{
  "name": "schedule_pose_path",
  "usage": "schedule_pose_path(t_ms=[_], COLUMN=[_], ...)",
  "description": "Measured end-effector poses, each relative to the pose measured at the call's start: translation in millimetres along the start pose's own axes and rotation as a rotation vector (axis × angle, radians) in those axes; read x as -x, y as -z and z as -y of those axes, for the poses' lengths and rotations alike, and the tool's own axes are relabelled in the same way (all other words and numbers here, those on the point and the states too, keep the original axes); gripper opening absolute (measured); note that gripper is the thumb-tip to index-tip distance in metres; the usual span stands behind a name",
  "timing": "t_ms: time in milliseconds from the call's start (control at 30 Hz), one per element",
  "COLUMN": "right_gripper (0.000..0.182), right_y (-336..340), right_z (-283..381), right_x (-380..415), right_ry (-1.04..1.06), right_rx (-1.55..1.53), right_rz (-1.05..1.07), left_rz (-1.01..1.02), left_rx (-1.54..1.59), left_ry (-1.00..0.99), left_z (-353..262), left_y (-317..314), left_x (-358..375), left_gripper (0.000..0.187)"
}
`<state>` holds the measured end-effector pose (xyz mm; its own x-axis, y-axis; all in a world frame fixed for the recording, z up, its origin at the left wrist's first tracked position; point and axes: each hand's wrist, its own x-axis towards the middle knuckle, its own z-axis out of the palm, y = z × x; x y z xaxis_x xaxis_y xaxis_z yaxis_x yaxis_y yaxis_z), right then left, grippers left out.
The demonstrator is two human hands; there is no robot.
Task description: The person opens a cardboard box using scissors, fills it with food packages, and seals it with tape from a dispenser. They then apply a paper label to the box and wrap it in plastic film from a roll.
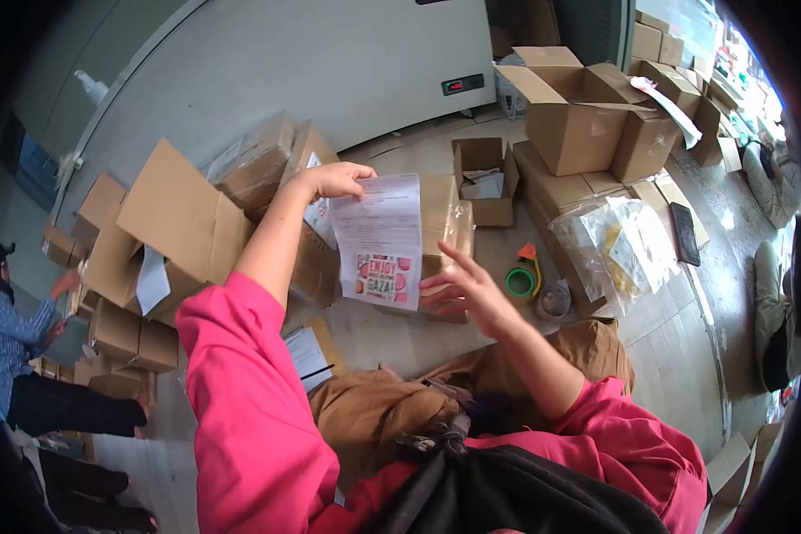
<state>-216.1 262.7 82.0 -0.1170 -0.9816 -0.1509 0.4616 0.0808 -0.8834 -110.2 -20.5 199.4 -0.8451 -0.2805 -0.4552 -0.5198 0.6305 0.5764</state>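
A printed sheet [378,231] with a colourful picture and the words "ENJOY" and "GAZA" near its lower edge hangs in front of a taped cardboard box [440,200]. My left hand [336,180] pinches the sheet at its top left. Beside the sheet's lower right edge is my right hand [467,289], its fingers spread; whether a fingertip touches the paper I cannot tell. Below, near my legs, a paper form with a pen [309,356] lies on the floor.
An open box [165,236] stands at left, a small open box [488,182] ahead. Green tape [521,281] and clear tape [554,300] lie right. A box bears plastic bags [616,249] and a phone [684,233]. People are at left [27,320] and right [774,178].
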Motion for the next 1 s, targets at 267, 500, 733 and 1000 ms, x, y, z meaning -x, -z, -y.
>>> schedule_pose_path(t_ms=[267,500,733,1000], right_gripper=[0.073,0.063,0.033,0.045], right_y=[6,31,26,-2], right_z=[-10,-25,-6,-5], right_x=[-39,-44,-47,-158], right_ry=[0.274,0.268,0.604,0.661], right_rx=[0.361,0.231,0.507,1.7], right_rz=[-0.258,-0.247,-0.366,-0.261], left_rz=[-0.076,-0.144,-0.194,-0.254], left_rx=[-0.057,-0.152,-0.21,-0.43], left_ry=[-0.004,0.014,-0.048,-0.084], left_z=[8,29,27,25], left_y=[15,-2,-7,-8], left_x=[-94,-125,-116,-115], left_gripper=[0.029,0.032,0.03,0.052])
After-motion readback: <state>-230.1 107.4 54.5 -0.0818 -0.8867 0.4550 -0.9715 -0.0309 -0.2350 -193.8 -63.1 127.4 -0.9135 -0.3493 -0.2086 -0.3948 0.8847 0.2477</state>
